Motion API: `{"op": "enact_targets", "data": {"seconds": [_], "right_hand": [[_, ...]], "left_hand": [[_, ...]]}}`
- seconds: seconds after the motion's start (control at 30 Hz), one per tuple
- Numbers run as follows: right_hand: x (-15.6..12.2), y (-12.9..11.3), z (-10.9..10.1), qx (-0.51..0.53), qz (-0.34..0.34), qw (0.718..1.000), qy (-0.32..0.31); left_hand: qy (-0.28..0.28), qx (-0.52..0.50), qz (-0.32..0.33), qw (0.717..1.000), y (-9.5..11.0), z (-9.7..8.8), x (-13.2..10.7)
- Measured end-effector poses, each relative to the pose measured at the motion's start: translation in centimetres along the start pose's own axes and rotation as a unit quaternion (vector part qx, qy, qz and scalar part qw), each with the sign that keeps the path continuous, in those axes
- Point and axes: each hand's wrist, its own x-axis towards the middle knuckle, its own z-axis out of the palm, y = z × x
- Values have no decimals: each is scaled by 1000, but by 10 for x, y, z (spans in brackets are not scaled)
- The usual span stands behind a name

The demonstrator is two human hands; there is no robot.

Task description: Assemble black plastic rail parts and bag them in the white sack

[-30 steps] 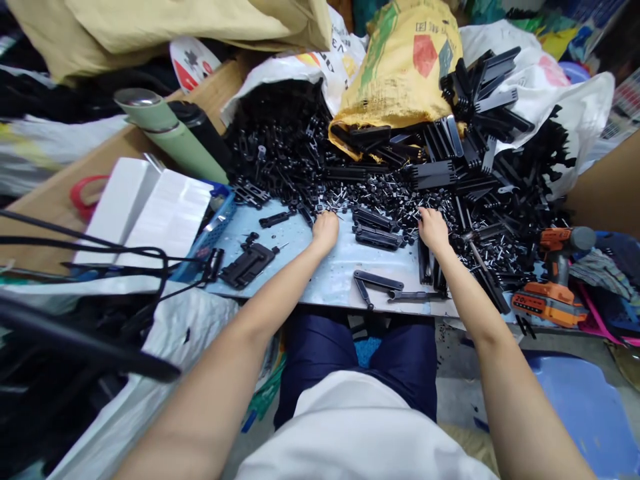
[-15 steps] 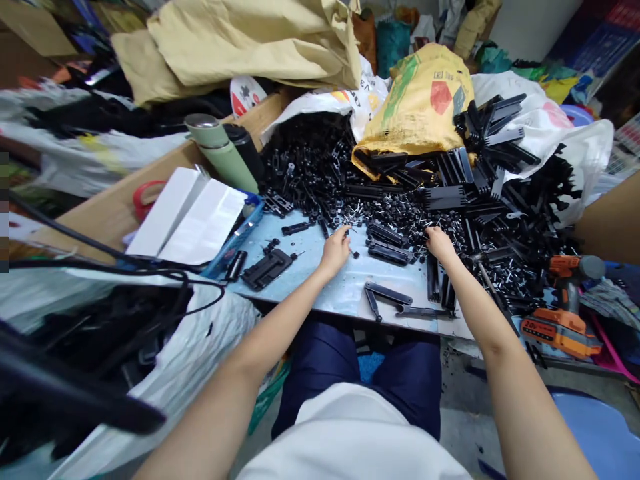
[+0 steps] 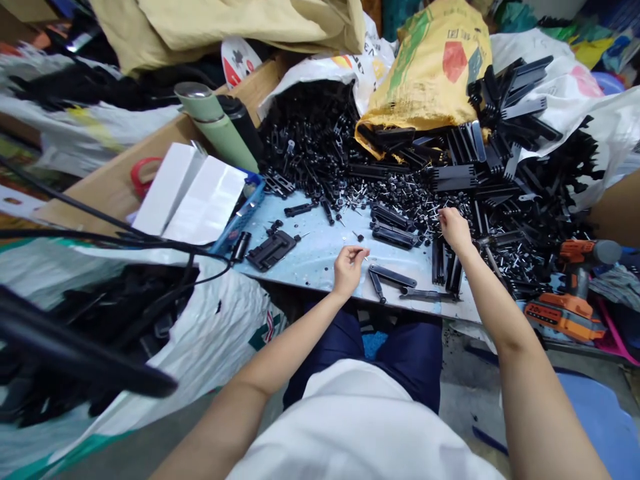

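My left hand (image 3: 349, 265) hovers over the near part of the light blue work surface (image 3: 320, 257), fingers pinched round a small pin or screw too small to name. Just right of it lies a hinged pair of black plastic strips (image 3: 390, 279). My right hand (image 3: 454, 229) reaches into the heap of small black and silver screws (image 3: 415, 193), fingers curled down among them; what they hold is hidden. Stacked black bars (image 3: 393, 227) lie between the two hands.
A big pile of black plastic parts (image 3: 500, 160) spills from a yellow sack (image 3: 430, 67) and white bags. An orange cordless drill (image 3: 570, 293) lies at right. A green flask (image 3: 215, 130), white boxes (image 3: 195, 200) and black cables (image 3: 100, 233) sit at left.
My left hand has pulled back from the screw heap toward me, pinching something small. My right hand has stayed at the heap's edge. The camera has shifted slightly.
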Motion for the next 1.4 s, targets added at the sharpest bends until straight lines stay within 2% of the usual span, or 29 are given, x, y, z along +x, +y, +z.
{"op": "enact_targets", "data": {"seconds": [0.07,0.13,0.23,0.33,0.4,0.47,0.53,0.6,0.67,0.77,0.87,0.93,1.07,1.17,1.23,1.3,1.37,1.4], "right_hand": [[-19,-6,1,78,0,996,45],[-43,-12,1,136,2,990,49],[-79,-19,2,192,13,981,2],[-103,-24,2,211,-17,975,-73],[-110,-29,-1,189,-51,974,-114],[-112,-36,-7,133,-83,977,-145],[-112,-45,-15,59,-107,978,-171],[-111,-56,-23,-9,-131,972,-193],[-110,-66,-27,-52,-159,964,-208],[-110,-74,-24,-71,-189,955,-218],[-115,-69,-7,-60,-194,958,-200],[-122,-58,9,-33,-199,965,-165],[-143,-28,43,98,-241,966,-11],[-150,-21,56,175,-244,951,73],[-144,-33,59,197,-229,948,96],[-133,-57,61,213,-233,944,95],[-120,-81,64,225,-257,937,68],[-115,-91,66,226,-268,935,50]], "left_hand": [[-8,-45,-17,999,0,6,-3],[-18,-70,-25,997,0,10,-8],[-29,-38,8,999,-2,10,-16],[-28,83,106,990,-4,5,-20],[-50,186,205,959,-4,0,-18],[-95,272,306,907,-3,-5,-13],[-134,317,386,856,0,-10,-7],[-157,329,443,819,2,-14,0],[-169,327,480,796,4,-16,5],[-188,312,506,782,3,-20,9],[-213,299,501,784,-1,-24,13],[-219,298,499,784,-4,-25,16],[-241,318,480,781,-8,-26,18],[-252,343,447,787,-6,-26,12],[-217,379,384,814,0,-25,1],[-154,443,279,838,12,-21,-13],[-138,516,146,832,27,-14,-28],[-161,546,77,819,35,-9,-35]]}}
